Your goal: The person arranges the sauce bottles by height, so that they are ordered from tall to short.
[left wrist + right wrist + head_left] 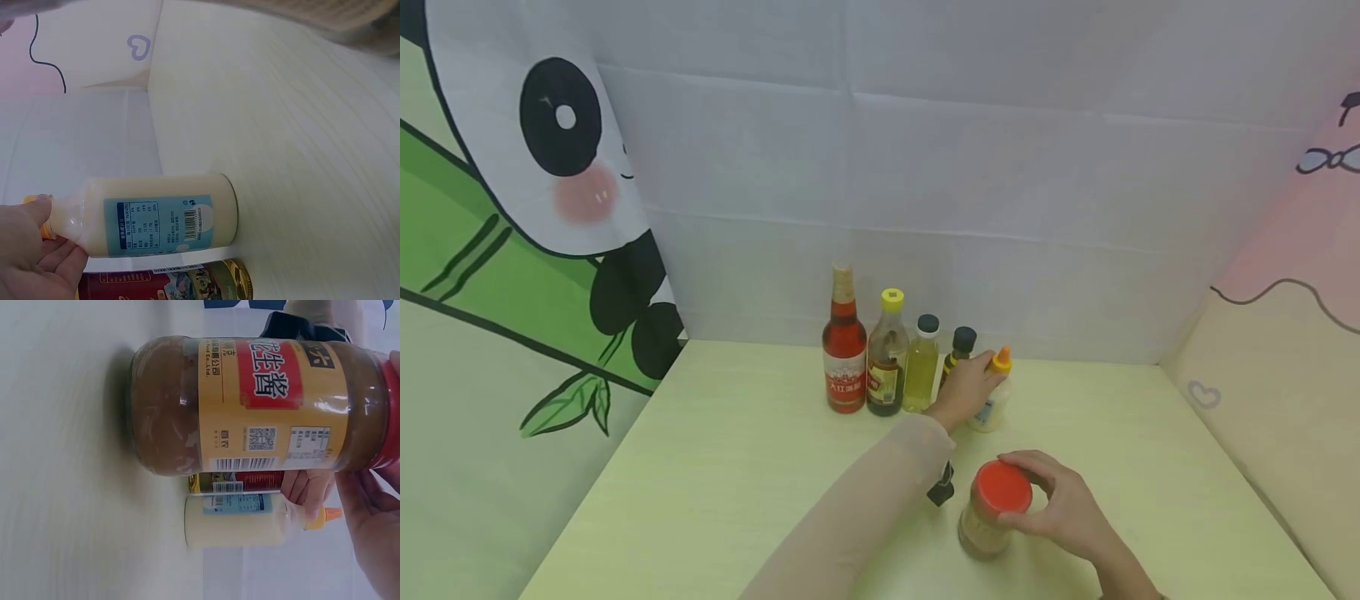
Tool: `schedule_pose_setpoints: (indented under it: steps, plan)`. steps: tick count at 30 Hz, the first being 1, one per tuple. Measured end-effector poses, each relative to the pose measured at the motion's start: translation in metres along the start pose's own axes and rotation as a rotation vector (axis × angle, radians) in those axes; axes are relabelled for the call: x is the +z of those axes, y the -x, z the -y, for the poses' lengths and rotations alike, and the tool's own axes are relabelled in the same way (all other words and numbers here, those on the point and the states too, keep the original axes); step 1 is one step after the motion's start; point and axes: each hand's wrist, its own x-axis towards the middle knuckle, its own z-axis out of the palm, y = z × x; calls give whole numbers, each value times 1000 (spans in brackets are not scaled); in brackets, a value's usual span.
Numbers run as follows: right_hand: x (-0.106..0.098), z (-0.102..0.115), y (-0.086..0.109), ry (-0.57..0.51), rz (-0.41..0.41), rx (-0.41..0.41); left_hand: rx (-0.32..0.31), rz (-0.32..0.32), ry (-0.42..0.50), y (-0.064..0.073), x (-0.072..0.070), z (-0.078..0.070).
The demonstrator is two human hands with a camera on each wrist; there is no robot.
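My left hand [964, 392] reaches to the back row and grips a squeeze bottle [162, 187] by its neck, under the orange cap [1001, 362]. The bottle holds something cream-coloured, carries a blue label and stands upright on the table. Nearer to me, my right hand [1063, 504] holds a peanut butter jar [269, 406] around its red lid [1004, 487], thumb on one side and fingers on the other. Whether the jar's base touches the table, I cannot tell. Right beside the squeeze bottle is a dark-capped bottle [964, 339] with a red label, partly hidden behind my left hand.
Further left in the row stand a bottle of red liquid [844, 358], a yellow-capped bottle [887, 358] and a bottle of pale yellow oil [922, 367]. A white cloth wall [1000, 208] rises behind them. The pale table [715, 450] reaches to printed cloths at both sides.
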Motion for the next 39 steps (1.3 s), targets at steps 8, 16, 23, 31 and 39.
schedule_pose_setpoints:
  steps: [8, 16, 23, 31, 39]
  plan:
    - [-6, -6, -5, 98, -59, 87, -5, 9, -10, -2, 2, 3]
    - [-12, -13, -11, 150, -102, 196, 0, 14, -1, 0, 0, 2]
    - [-20, -15, -20, 121, -124, 294, -10, 11, -1, 1, -2, 0]
    - [-27, -16, -30, 134, -137, 364, -19, 6, -28, 1, -1, -1]
    - [-35, -20, -42, 144, -172, 431, -26, 14, -44, 0, 0, -2]
